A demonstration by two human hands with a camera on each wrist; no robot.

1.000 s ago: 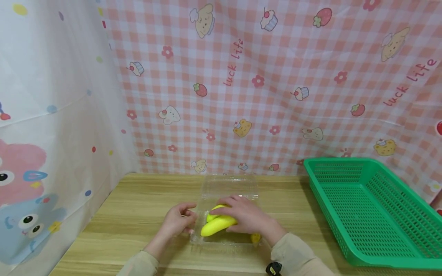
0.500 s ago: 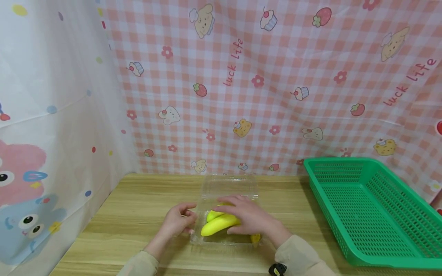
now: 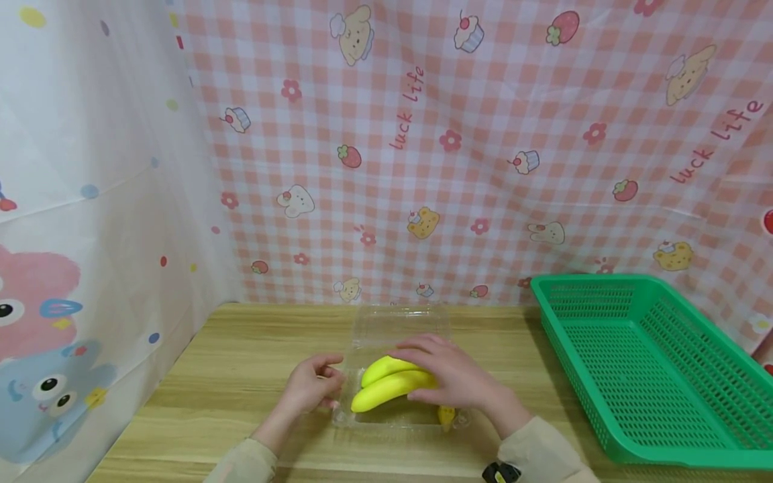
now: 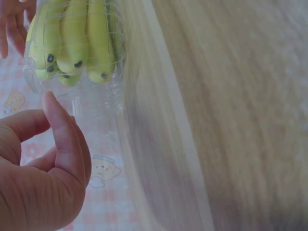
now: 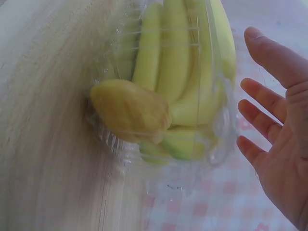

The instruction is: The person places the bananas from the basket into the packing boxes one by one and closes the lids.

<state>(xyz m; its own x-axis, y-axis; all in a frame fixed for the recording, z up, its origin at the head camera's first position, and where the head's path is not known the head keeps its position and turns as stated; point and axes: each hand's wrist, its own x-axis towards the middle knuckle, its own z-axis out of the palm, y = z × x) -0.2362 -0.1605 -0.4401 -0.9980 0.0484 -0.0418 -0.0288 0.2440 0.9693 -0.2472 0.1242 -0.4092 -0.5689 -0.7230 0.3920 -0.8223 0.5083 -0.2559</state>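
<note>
Fingers and thumb stand well apart on the person's right hand, released, grasping nothing. It hovers over the right-hand ends of the yellow bananas, and seen from its own wrist there's a gap between fingertips and fruit. Those bananas lie side by side in a clear plastic box, right between the two hands, its lid tipped back beyond them. Just nearer the person than that right hand, at the box's corner, sits a brownish-yellow piece.

The left hand is beside the box's left edge, fingers loosely bent, not clenched. Its fingertips come right up to the plastic; I can't tell whether they touch. Well off to the right of the right hand, a green basket rests on the wooden table.
</note>
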